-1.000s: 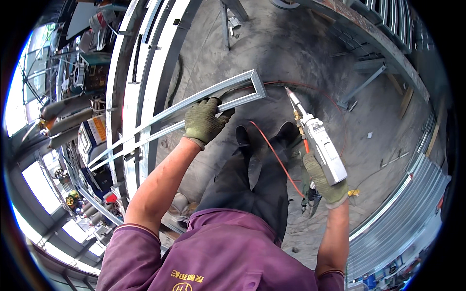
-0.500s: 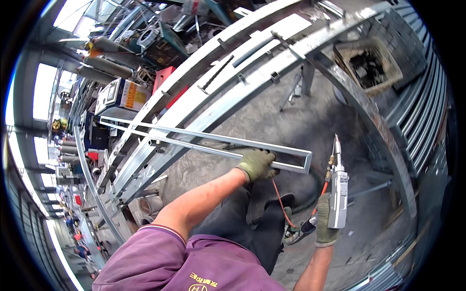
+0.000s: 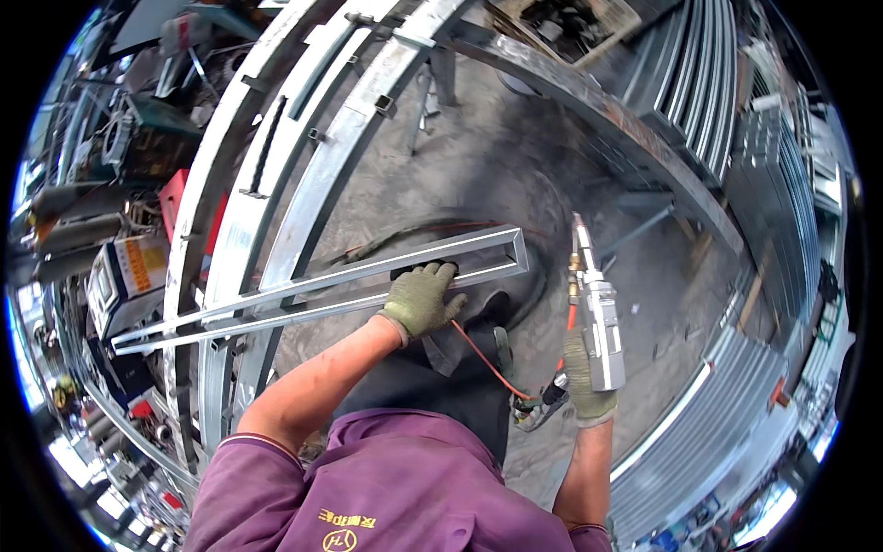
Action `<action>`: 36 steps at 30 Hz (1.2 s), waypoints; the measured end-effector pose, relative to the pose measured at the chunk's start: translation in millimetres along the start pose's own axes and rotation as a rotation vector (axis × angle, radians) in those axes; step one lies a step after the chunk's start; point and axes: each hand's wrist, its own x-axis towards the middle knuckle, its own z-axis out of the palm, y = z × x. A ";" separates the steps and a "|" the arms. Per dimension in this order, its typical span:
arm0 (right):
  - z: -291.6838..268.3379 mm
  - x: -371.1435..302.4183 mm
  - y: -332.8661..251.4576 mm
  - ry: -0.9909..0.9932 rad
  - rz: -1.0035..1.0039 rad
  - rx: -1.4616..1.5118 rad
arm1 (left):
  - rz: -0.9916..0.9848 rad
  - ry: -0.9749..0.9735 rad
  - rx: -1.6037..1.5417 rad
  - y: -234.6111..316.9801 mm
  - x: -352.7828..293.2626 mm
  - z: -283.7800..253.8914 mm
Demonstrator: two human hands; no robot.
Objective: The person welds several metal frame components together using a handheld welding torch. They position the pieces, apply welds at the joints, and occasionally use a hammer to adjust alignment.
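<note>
The left hand point(image 3: 421, 299), in a green-grey work glove, is closing its fingers over the long narrow rectangular frame of grey galvanised steel tube point(image 3: 322, 290), gripping it close to the closed right-hand end, and the frame is hanging out to the person's left above the dusty concrete floor point(image 3: 478, 175). That frame is looking stiff and fairly light for its length, but a hold so near one end is leaving a long lever out to the left, so a grip nearer the middle of the two rails would be steadying it better; the bare metal is probably slick, and the glove is helping there. The right hand point(image 3: 589, 382), gloved too, is wrapping around the grip of the silver handheld welding gun with its slim nozzle point(image 3: 596, 317), nozzle pointing up and away, an orange cable point(image 3: 483, 354) trailing from it. As for containers, an open box of dark scrap pieces point(image 3: 561, 23) is sitting at the top, contents too blurred to name. Long steel rails on the workbench point(image 3: 276, 184) are running past on the left.
</note>
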 end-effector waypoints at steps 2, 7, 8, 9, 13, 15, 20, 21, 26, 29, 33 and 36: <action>9.8 -6.1 16.8 0.076 0.005 0.087 | 0.122 0.120 -0.111 -13.5 -2.1 5.8; 51.4 -30.9 -12.2 0.173 0.093 0.243 | 0.365 0.380 -0.237 -17.0 -2.7 -69.3; 61.9 -31.2 -17.0 0.198 0.114 0.265 | 0.350 0.473 -0.232 -28.1 8.5 -90.2; 75.1 -28.8 -22.3 0.218 0.130 0.292 | 0.235 0.515 -0.185 -45.3 20.6 -112.5; 110.5 -27.4 -26.8 0.246 0.151 0.294 | -0.130 0.809 0.115 -162.9 106.3 -190.4; 121.5 -25.7 -28.4 0.266 0.152 0.272 | -0.360 0.705 0.255 -209.5 143.7 -229.7; 113.4 -39.2 -22.0 0.391 0.170 0.182 | -0.443 0.475 0.642 -269.7 232.3 -264.0; 111.0 -47.3 -19.5 0.407 0.161 0.144 | -0.383 0.423 0.658 -291.2 245.5 -264.5; 111.8 -85.9 -28.9 0.418 0.069 -0.150 | -0.505 0.366 0.492 -376.2 271.2 -251.6; 111.7 -95.1 -33.4 0.448 0.011 -0.233 | -0.424 0.279 0.579 -360.4 288.1 -256.0; 112.5 -89.4 -45.3 0.360 0.188 0.151 | -0.621 0.385 -0.076 -386.6 305.8 -282.7; 112.9 -86.5 -44.3 0.324 0.221 0.081 | -0.592 0.461 -0.402 -344.7 262.3 -290.3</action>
